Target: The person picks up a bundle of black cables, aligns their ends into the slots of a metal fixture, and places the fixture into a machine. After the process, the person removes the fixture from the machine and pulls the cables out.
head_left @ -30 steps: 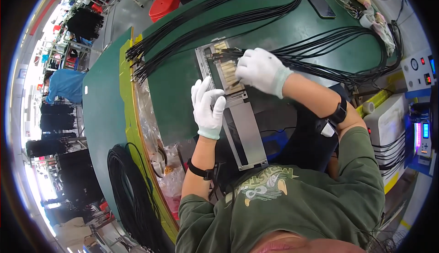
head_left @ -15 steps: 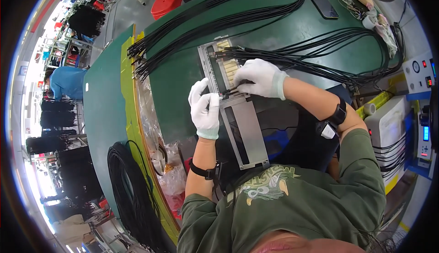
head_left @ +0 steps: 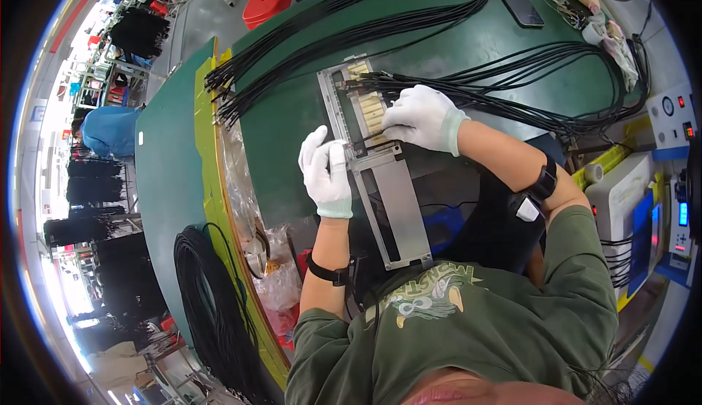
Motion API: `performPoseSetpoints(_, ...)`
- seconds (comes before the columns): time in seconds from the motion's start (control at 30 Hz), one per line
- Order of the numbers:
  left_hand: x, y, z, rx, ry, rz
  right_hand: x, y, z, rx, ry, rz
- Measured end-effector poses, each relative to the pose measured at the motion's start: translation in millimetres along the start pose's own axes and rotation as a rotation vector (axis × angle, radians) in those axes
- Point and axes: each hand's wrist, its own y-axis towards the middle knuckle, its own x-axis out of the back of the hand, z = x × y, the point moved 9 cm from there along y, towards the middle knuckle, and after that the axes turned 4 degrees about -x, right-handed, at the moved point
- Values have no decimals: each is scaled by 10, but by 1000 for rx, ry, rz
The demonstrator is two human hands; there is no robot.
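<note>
Metal fixture (head_left: 377, 160) is in the middle of the frame, a long and narrow thing which slants from the upper centre down to the dark green shirt (head_left: 453, 332). Its frame and its lower plate look silver-grey and smooth, with a dark long opening along the left side of the plate. In its upper part we see a row of pale yellow blocks (head_left: 371, 105), set one after another like the steps of a ladder, beside a thin silver rail. At the lower end of this row, one black piece (head_left: 375, 145) lies across the fixture.

We see the right hand (head_left: 423, 121), in a white glove, just beside the yellow blocks, with its fingers bent and drawn together; we cannot tell if they grip the black piece. The left hand (head_left: 325, 174), also gloved, is at the left side of the fixture, its fingers partly curled; we cannot tell if it holds something.

Black cables (head_left: 512, 110) come from the upper blocks toward the right of the frame. Another black bundle (head_left: 380, 28) curves over the green table (head_left: 285, 156) at upper centre.
</note>
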Motion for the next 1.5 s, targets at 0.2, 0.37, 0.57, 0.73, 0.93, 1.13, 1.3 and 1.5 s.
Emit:
performPoseSetpoints(0.2,-33,45,1,-19,62,40,-40,12,87,76,-245,-5)
performPoseSetpoints(0.37,-56,51,23,12,13,68,-42,11,124,80,-304,-20)
performPoseSetpoints(0.57,-150,53,-140,-89,65,147,-117,13,203,85,-323,-30)
performPoseSetpoints(0.73,-348,32,-468,-326,395,327,-47,18,163,9,-333,0)
performPoseSetpoints(0.93,-420,45,-389,-330,427,369,52,87,-128,-52,-429,30)
performPoseSetpoints(1.13,-158,51,-146,-210,179,172,107,100,172,148,-333,-88)
performPoseSetpoints(1.3,-172,89,-265,-265,51,208,8,62,413,179,-26,-169)
performPoseSetpoints(1.5,40,29,82,-15,-31,-15,-36,106,81,27,127,-13)
